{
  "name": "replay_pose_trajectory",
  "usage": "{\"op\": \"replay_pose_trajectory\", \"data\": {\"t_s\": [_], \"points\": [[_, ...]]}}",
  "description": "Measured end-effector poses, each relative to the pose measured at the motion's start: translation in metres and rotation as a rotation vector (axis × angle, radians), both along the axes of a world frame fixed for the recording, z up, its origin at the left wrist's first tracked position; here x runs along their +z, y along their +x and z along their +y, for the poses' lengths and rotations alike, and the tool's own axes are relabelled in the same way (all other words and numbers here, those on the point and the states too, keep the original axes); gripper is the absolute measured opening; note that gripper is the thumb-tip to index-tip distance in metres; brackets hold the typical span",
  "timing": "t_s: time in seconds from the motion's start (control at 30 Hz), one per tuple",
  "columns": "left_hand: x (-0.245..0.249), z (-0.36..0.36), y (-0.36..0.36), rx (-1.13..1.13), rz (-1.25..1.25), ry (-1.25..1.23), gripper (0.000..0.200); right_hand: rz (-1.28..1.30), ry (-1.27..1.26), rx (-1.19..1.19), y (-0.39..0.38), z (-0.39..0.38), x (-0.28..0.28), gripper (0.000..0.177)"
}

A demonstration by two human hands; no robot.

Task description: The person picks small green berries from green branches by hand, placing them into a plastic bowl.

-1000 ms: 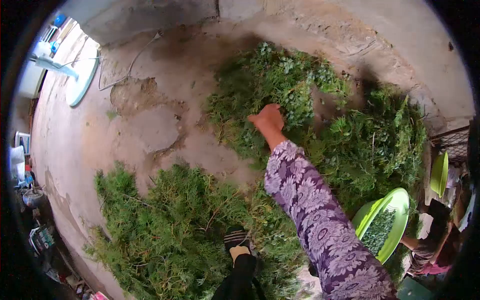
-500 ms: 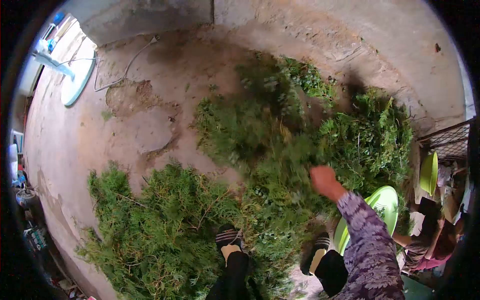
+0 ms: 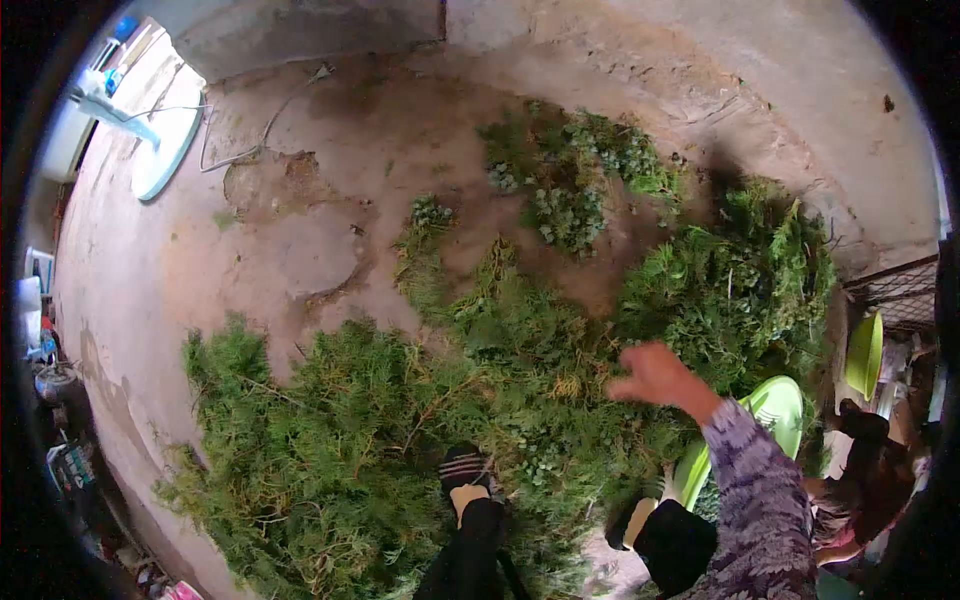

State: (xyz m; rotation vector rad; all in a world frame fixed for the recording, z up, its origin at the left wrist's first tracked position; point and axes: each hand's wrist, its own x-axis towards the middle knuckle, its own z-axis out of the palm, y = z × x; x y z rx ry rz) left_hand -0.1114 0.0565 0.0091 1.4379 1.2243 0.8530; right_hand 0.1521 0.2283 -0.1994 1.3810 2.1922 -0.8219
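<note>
My right hand (image 3: 655, 375), in a purple patterned sleeve (image 3: 765, 500), is over the middle of the cut green branches (image 3: 560, 350). Its fingers are apart, and nothing shows in them. Just below and to the right of it, a light green plastic basket (image 3: 782, 408) stands tilted, partly hidden by my sleeve. Feathery evergreen branches (image 3: 350, 420) spread around my feet, and a further heap (image 3: 730, 290) lies to the upper right. Clusters of pale green seed cones (image 3: 570, 215) show on sprigs near the wall. My left hand is out of view.
My striped slippers (image 3: 464, 470) stand among the branches. Another person (image 3: 860, 500) sits at the lower right, beside a second green basin (image 3: 865, 355) and a wire mesh panel (image 3: 900, 290). A fan base (image 3: 168, 155) and its cord lie at the upper left.
The blurred branch beside my right hand now lies still on the pile, uncovering ground and sprigs near the wall. My fingers have spread. The other person's arm has moved.
</note>
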Motion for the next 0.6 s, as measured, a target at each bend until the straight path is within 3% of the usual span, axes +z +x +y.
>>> {"op": "replay_pose_trajectory", "data": {"t_s": [0.03, 0.07, 0.13, 0.2, 0.33, 0.4, 0.47, 0.6], "points": [[-0.001, 0.002, 0.002, 0.001, 0.011, 0.000, 0.024, 0.087, 0.089, -0.092, -0.026, 0.023, -0.008, 0.048], [-0.003, 0.000, 0.005, 0.002, 0.024, 0.000, 0.024, 0.202, 0.272, -0.028, -0.048, 0.038, -0.029, 0.045], [-0.007, 0.007, 0.009, -0.003, 0.055, -0.013, 0.024, 0.388, 0.266, -0.028, -0.118, 0.071, -0.058, 0.053], [-0.014, 0.000, 0.016, -0.013, 0.097, -0.032, 0.024, 0.393, 0.301, -0.009, -0.193, 0.087, -0.094, 0.060], [-0.028, 0.011, 0.023, -0.034, 0.192, -0.069, 0.024, 0.455, 0.283, -0.112, -0.286, 0.098, -0.156, 0.039], [-0.033, 0.024, 0.021, -0.035, 0.205, -0.084, 0.024, 0.438, 0.234, -0.158, -0.290, 0.097, -0.175, 0.030], [-0.033, 0.023, 0.020, -0.032, 0.195, -0.080, 0.024, 0.517, 0.368, -0.191, -0.256, 0.102, -0.166, 0.019], [-0.030, 0.005, 0.009, -0.023, 0.151, -0.042, 0.023, 0.204, 0.388, -0.109, -0.140, 0.090, -0.162, 0.012]]}}
